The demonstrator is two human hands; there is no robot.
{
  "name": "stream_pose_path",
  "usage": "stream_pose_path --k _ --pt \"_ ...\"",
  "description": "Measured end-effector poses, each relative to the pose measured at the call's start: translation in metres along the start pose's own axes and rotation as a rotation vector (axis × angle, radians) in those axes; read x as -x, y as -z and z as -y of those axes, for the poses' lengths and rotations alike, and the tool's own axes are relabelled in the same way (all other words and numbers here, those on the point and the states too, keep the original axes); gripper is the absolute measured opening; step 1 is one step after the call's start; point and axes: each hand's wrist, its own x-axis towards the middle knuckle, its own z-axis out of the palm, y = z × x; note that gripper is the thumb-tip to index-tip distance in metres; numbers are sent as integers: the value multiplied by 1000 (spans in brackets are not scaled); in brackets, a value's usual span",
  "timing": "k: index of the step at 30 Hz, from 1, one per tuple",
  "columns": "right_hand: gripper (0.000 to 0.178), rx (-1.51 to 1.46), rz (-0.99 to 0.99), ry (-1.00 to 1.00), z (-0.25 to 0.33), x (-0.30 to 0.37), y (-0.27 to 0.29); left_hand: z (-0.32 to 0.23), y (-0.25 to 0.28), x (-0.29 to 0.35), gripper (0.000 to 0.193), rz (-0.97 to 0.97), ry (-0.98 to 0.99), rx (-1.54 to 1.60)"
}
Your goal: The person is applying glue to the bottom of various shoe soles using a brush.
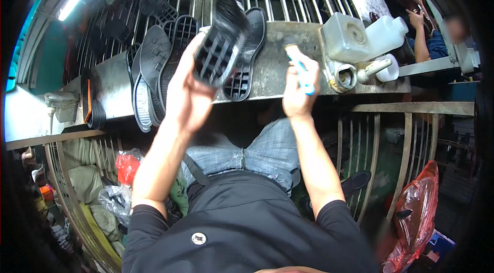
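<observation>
Fingers of the left hand point(191, 98) clamp 1 black sole point(220, 57) above the bench point(278, 67); the right hand point(302, 90) grips a brush point(297, 60), apart from it. This sole seems unfinished; whether the other soles point(154, 49) are done is unclear.

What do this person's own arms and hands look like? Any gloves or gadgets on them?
The left hand and right hand are bare, with no gloves, watches or cables visible. The short sleeves are plain black and end above bare forearms.
</observation>
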Motion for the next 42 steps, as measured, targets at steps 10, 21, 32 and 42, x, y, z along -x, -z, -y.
stream_pose_path --k 10,21,32,42 --pt "41 170 23 113 -5 4 -36 -2 59 -277 49 -493 -293 60" --pt "40 161 29 107 -7 4 -35 -23 3 -162 65 -228 10 -627" --pt "40 164 39 114 -4 4 -36 -87 115 -28 40 -98 -682 -2336" --pt "40 175 25 110 -3 5 -39 -70 94 -25 34 11 -808 -2053"
